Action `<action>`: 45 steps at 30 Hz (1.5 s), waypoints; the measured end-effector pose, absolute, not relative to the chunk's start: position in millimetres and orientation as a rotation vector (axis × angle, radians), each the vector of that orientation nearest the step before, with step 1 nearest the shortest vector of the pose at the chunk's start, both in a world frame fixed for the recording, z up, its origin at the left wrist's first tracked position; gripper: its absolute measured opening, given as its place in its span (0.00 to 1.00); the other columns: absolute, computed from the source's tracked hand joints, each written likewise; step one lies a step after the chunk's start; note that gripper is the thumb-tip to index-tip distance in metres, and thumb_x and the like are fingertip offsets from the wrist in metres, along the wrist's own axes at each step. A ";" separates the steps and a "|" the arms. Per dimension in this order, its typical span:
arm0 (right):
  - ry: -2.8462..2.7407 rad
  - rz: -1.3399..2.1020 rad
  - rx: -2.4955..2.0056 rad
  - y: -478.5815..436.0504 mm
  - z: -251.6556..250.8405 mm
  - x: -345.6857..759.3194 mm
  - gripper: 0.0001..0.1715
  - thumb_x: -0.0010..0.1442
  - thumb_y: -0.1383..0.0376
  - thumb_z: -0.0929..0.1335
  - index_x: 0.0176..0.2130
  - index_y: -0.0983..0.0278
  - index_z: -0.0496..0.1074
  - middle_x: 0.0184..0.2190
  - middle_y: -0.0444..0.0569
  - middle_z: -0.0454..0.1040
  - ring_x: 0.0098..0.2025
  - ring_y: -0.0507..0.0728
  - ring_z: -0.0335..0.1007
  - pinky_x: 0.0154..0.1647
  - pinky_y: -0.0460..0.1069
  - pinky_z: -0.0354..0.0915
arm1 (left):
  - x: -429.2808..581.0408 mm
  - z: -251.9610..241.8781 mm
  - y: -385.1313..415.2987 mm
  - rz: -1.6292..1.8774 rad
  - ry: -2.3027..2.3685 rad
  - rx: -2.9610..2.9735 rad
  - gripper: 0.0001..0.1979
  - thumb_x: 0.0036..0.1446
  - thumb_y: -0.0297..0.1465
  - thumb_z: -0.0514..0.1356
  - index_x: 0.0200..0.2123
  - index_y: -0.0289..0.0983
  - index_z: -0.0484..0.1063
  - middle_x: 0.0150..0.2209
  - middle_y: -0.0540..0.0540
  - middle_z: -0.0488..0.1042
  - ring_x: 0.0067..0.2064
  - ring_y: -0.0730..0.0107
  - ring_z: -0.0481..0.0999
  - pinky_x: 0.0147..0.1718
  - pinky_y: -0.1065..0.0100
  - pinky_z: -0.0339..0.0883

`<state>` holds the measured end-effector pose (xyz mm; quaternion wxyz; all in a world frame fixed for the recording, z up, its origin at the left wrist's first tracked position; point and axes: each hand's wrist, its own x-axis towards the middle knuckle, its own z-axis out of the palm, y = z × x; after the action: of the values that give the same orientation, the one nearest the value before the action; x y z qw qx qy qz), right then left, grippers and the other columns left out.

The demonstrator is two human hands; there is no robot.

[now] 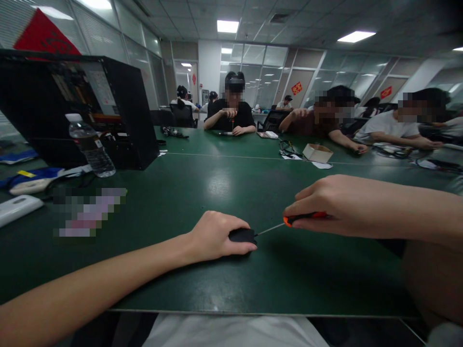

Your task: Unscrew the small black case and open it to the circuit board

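My left hand (pixel 215 235) rests on the green table and is closed around a small black block-like object (pixel 241 235); its exact kind does not show. My right hand (pixel 336 205) grips a screwdriver (pixel 288 220) with a red, orange and black handle, held slantwise above the tabletop. The screwdriver's thin metal shaft points left and down, its tip at the right end of the black object. Whether the tip sits in an opening there I cannot tell. Part of the handle is hidden by my right fingers.
On the left stand an open black computer case (pixel 132 115) and a water bottle (pixel 92 147); a white device (pixel 18 209) lies nearer. Across the green table (pixel 173 193) sit several people. A small open box (pixel 318 153) and cables (pixel 287 148) lie at the far right.
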<state>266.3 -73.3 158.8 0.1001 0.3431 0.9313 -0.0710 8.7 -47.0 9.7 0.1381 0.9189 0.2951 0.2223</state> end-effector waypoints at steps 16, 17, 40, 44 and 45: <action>2.732 -0.281 1.007 -73.5 160.5 267.4 0.16 0.73 0.64 0.62 0.45 0.59 0.79 0.36 0.49 0.78 0.34 0.54 0.72 0.34 0.50 0.58 | 6.6 4.6 -44.7 0.665 0.791 2.702 0.26 0.57 0.53 0.65 0.46 0.38 0.79 0.42 0.47 0.84 0.42 0.60 0.83 0.39 0.67 0.67; 2.734 -0.281 0.989 -73.6 160.7 266.2 0.16 0.73 0.64 0.62 0.44 0.60 0.79 0.36 0.49 0.78 0.34 0.54 0.72 0.34 0.50 0.57 | 6.3 5.2 -44.4 0.664 0.788 2.687 0.27 0.55 0.53 0.67 0.47 0.38 0.79 0.43 0.47 0.84 0.42 0.59 0.83 0.39 0.67 0.68; 2.940 -0.399 1.003 -9.0 51.6 312.4 0.29 0.72 0.45 0.59 0.44 0.63 0.77 0.38 0.50 0.77 0.38 0.56 0.73 0.38 0.48 0.62 | 8.2 18.3 -47.8 0.504 0.854 2.622 0.27 0.53 0.54 0.68 0.47 0.40 0.78 0.45 0.48 0.83 0.43 0.59 0.82 0.39 0.66 0.66; 3.136 0.100 0.910 -13.1 41.9 321.1 0.30 0.73 0.46 0.57 0.40 0.64 0.75 0.32 0.48 0.74 0.30 0.52 0.70 0.30 0.46 0.57 | 8.1 17.5 -48.2 0.517 0.836 2.640 0.27 0.54 0.53 0.68 0.48 0.40 0.78 0.47 0.49 0.82 0.43 0.60 0.82 0.39 0.66 0.66; 3.169 0.276 0.854 -15.8 41.9 323.0 0.30 0.73 0.47 0.57 0.39 0.64 0.74 0.30 0.47 0.72 0.28 0.51 0.69 0.28 0.46 0.55 | 8.0 16.9 -48.2 0.525 0.836 2.647 0.27 0.54 0.53 0.68 0.49 0.41 0.78 0.47 0.49 0.82 0.44 0.60 0.82 0.39 0.66 0.66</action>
<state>323.0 -15.8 41.9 -0.0759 0.2584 0.9594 0.0837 8.0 -48.2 16.9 0.1574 0.9253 0.2922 0.1836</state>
